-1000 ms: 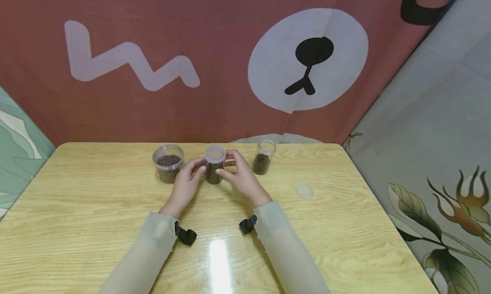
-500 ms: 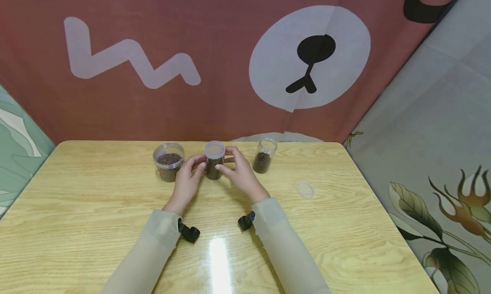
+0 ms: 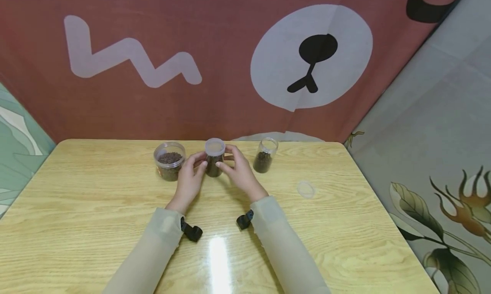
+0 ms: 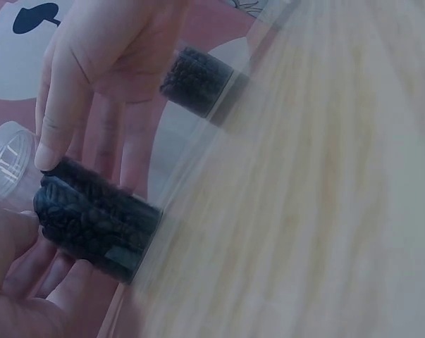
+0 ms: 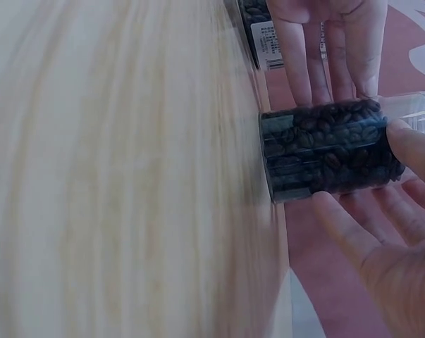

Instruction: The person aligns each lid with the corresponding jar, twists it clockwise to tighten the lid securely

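A clear lidded jar of coffee beans (image 3: 214, 166) stands upright at the far middle of the table, its base apparently on the wood. From the left, my left hand (image 3: 190, 179) holds its side with thumb and fingers. My right hand (image 3: 241, 173) grips the opposite side, its thumb on the near face and fingers behind. In the right wrist view, dark beans fill the lower part of the jar (image 5: 332, 151), below a clear upper section. The left wrist view shows its translucent lid (image 4: 11, 165) in place. Parts of the fingers are hidden behind the jar.
Left of my left hand is a wide lidless tub (image 3: 168, 162) of dark brown beans. A second slim jar (image 3: 263, 161), uncovered and partly filled with beans, stands to the right. A loose clear lid (image 3: 306, 189) lies on the wooden table (image 3: 345, 243). A printed cloth (image 3: 222, 106) hangs behind.
Both hands have shifted the jar slightly away toward the table's far edge, keeping their hold. The view has also moved a little. The other containers and loose lid stay put.
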{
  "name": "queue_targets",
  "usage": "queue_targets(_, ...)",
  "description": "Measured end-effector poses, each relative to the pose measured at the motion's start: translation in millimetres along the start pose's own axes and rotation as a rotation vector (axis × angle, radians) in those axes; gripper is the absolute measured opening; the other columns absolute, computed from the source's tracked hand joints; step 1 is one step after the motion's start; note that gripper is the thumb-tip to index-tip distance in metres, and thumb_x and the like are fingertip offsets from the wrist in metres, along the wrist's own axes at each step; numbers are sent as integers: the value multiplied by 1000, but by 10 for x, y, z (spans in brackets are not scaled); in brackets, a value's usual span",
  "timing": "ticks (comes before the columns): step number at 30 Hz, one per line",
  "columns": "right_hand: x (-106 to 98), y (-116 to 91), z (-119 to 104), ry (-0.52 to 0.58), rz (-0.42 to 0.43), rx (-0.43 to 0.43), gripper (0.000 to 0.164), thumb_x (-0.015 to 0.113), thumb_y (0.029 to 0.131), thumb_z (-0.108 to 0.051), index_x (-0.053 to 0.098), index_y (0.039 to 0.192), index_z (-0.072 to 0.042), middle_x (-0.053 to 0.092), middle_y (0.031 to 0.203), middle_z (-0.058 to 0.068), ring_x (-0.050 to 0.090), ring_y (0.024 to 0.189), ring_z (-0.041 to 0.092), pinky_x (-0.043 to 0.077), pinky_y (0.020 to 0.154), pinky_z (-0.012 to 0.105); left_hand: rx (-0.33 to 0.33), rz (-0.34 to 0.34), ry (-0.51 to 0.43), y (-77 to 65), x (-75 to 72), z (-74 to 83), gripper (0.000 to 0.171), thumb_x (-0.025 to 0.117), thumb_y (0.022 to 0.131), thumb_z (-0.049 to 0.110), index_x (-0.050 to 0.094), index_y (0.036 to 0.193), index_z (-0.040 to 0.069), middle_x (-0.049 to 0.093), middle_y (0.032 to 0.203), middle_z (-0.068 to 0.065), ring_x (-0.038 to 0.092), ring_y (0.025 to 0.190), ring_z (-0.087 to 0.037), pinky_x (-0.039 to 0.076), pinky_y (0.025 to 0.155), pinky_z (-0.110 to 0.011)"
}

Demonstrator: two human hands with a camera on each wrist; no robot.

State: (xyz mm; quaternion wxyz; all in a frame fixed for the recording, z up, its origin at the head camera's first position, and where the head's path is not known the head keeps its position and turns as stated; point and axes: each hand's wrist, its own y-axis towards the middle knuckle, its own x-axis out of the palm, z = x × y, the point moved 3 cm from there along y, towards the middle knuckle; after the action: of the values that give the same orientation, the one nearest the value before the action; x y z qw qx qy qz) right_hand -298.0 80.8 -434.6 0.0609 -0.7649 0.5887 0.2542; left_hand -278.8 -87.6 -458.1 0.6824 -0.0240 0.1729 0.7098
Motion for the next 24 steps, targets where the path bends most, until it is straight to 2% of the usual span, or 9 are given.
queue_targets(11, 20, -3, -4, 12, 13, 8, 59, 65, 101, -12, 38, 153, -6, 47, 147, 16, 56, 126, 31, 55, 99, 43, -1, -11, -7, -16, 24, 37, 40, 54, 106, 9, 47, 144, -3, 50, 143, -21, 50, 133, -34, 46, 110, -45)
queue_targets(16, 16, -5, 9, 27, 30, 21, 59, 65, 100, -9, 38, 153, -5, 46, 145, 18, 56, 125, 34, 55, 99, 43, 23, -1, -27, -9, 51, 47, 44, 56, 104, 4, 43, 144, -6, 49, 141, -26, 50, 132, -40, 48, 108, -47)
queue_targets(24, -36, -18, 10, 106, 87, -7, 53, 65, 99, -3, 44, 147, -3, 54, 134, 20, 59, 119, 40, 58, 94, 45, 53, 37, -41, -60, 76, 149, 46, 56, 102, 2, 39, 144, -7, 43, 143, -27, 47, 134, -41, 48, 108, -44)
